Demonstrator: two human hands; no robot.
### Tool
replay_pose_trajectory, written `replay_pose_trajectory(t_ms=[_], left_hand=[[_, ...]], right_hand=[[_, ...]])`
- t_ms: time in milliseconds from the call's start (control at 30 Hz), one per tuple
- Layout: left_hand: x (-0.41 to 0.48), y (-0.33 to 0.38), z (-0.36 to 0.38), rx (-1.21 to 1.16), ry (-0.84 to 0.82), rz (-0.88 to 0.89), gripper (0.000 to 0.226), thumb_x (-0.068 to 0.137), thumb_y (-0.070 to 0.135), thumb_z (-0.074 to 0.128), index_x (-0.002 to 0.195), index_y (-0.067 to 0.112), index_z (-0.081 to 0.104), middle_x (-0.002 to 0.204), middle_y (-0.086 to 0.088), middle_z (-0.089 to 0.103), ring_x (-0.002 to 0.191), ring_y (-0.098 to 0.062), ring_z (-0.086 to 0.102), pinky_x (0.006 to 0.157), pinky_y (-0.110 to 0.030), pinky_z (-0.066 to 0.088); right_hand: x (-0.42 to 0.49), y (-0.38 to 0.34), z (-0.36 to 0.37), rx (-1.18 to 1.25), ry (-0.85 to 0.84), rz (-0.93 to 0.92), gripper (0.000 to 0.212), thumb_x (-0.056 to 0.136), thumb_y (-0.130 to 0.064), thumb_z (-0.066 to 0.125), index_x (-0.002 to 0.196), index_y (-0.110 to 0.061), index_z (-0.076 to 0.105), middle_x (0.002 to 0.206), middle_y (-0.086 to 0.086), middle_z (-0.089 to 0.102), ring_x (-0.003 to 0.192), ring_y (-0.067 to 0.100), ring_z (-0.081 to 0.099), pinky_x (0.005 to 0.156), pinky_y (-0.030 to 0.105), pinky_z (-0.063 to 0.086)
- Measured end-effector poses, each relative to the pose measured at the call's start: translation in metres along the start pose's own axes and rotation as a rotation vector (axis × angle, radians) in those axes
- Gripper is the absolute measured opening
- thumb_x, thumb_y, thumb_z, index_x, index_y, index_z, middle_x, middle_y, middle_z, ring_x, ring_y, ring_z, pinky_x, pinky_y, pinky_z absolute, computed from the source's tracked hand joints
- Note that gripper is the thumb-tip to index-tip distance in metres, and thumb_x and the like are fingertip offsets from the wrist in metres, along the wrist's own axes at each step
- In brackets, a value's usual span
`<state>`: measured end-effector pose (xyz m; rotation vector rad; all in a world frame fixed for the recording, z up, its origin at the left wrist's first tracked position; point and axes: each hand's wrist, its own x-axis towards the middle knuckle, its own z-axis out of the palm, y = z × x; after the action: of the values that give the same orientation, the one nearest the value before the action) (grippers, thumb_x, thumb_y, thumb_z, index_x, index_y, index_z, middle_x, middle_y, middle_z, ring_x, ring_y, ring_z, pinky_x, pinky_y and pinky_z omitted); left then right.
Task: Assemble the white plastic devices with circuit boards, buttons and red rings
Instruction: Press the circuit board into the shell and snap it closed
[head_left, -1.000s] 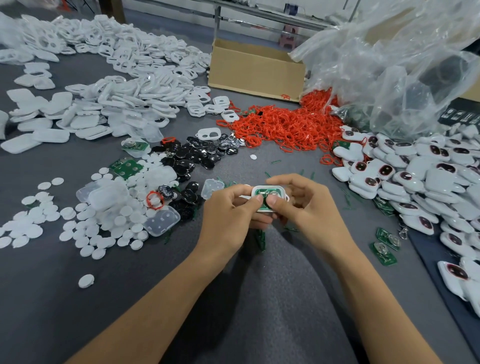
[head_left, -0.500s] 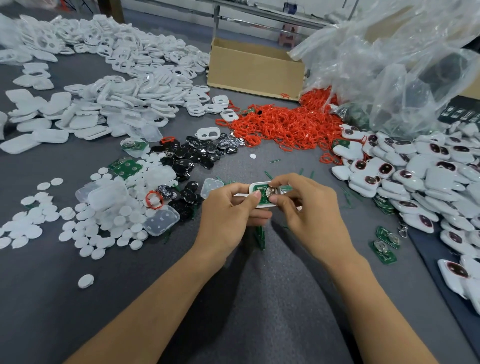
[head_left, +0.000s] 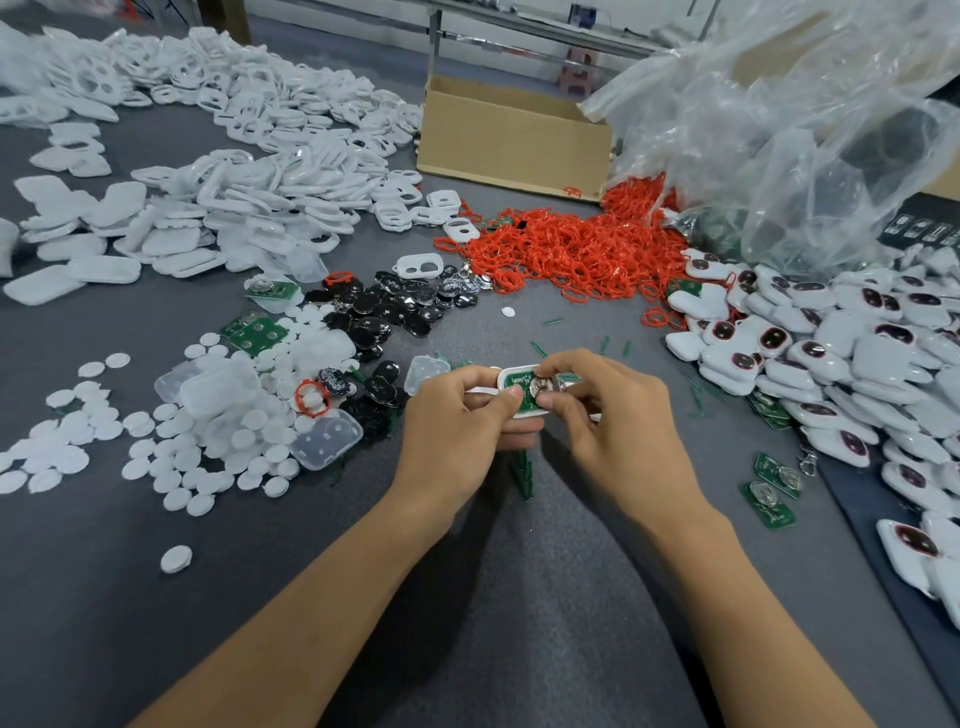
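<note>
While left hand and right hand pinch one white shell, fingers curled on it, grey surface open nearside, two loose boards rightward.

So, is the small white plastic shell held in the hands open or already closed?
Open. The green circuit board lies exposed inside the white plastic shell; no cover is on it.

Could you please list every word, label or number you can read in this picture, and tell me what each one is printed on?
No text is legible.
Held white device: board markings too small to read.
Loose circuit boards: white markings, too small.
Dark sheet at right edge: pale marks, too blurred.
Cardboard box: no print visible.
</note>
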<state>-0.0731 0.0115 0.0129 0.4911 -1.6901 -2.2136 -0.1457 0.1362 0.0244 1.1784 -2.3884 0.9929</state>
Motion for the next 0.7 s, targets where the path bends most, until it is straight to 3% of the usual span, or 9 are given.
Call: replay_pose_trajectory(t_ms=[233,533,700], left_hand=[[0.001,0.003,0.001,-0.012,0.024,-0.026,0.012,0.093,-0.006,0.054,0.097,-0.003,0.065,0.078,-0.014,0.073,0.062,-0.022,0.072,0.053,-0.024,0.057],[-0.001,0.005,0.001,-0.018,0.062,-0.005,0.024,0.088,-0.012,0.054,0.088,0.005,0.071,0.071,-0.013,0.073,0.056,-0.027,0.069,0.053,-0.026,0.057],[0.001,0.006,0.000,-0.036,0.086,-0.033,0.020,0.089,-0.010,0.055,0.092,0.001,0.071,0.074,-0.014,0.073,0.055,-0.025,0.069,0.054,-0.026,0.058]], right_hand=[[0.001,0.000,0.002,-0.007,0.024,-0.009,0.021,0.077,-0.002,0.071,0.093,-0.015,0.068,0.084,0.000,0.067,0.064,0.011,0.063,0.062,0.029,0.050],[0.001,0.000,0.004,0.034,0.050,-0.018,0.020,0.074,0.000,0.072,0.090,-0.012,0.072,0.085,0.000,0.069,0.065,0.003,0.057,0.067,0.003,0.041],[0.004,0.004,-0.012,0.181,0.001,0.149,0.027,0.086,-0.009,0.065,0.101,-0.030,0.070,0.073,-0.006,0.070,0.062,0.016,0.066,0.066,0.033,0.055]])
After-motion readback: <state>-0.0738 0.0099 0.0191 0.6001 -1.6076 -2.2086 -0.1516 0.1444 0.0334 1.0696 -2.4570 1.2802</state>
